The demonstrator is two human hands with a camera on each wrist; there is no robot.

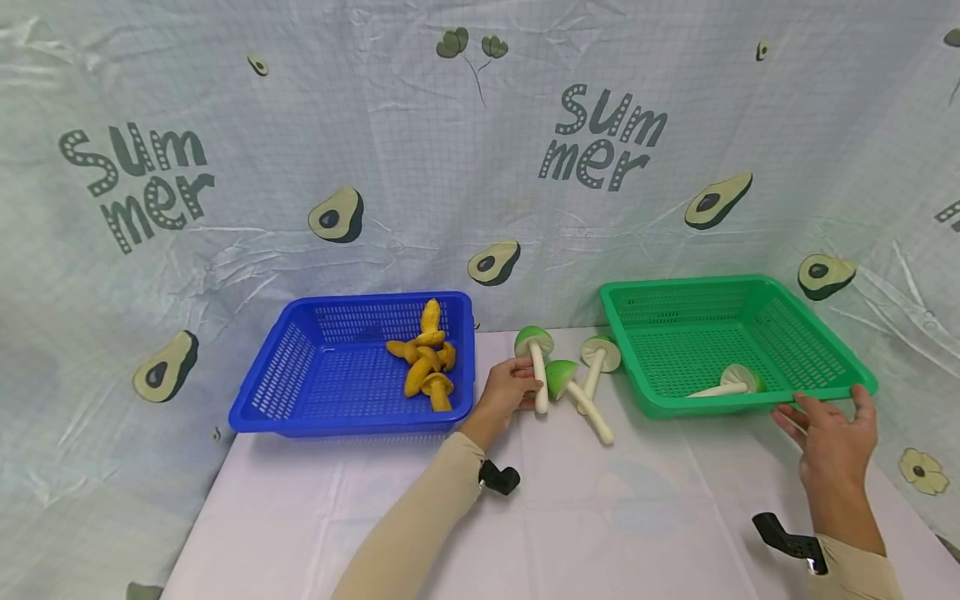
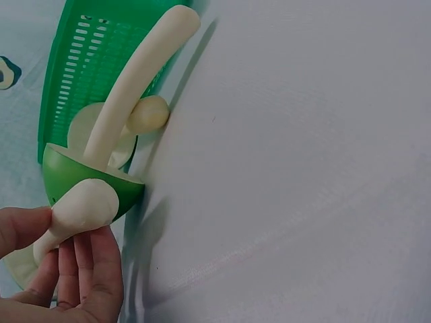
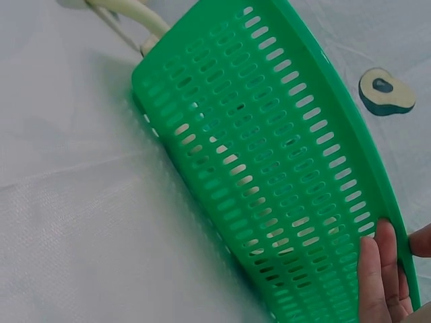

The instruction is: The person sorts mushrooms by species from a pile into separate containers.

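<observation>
While the green basket sits at 3 o'clock, both our hands pinch something.
Basket likely light, stiff; our right hand pinches its rim, thumb opposite fingers, at 4 o'clock, decent spot. Our left hand pinches a green-capped mushroom by the stem, thumb against fingers, at the basket's 9 o'clock; we'd guess light, foamy-firm, cap dents easiest, so hold the stem.
</observation>
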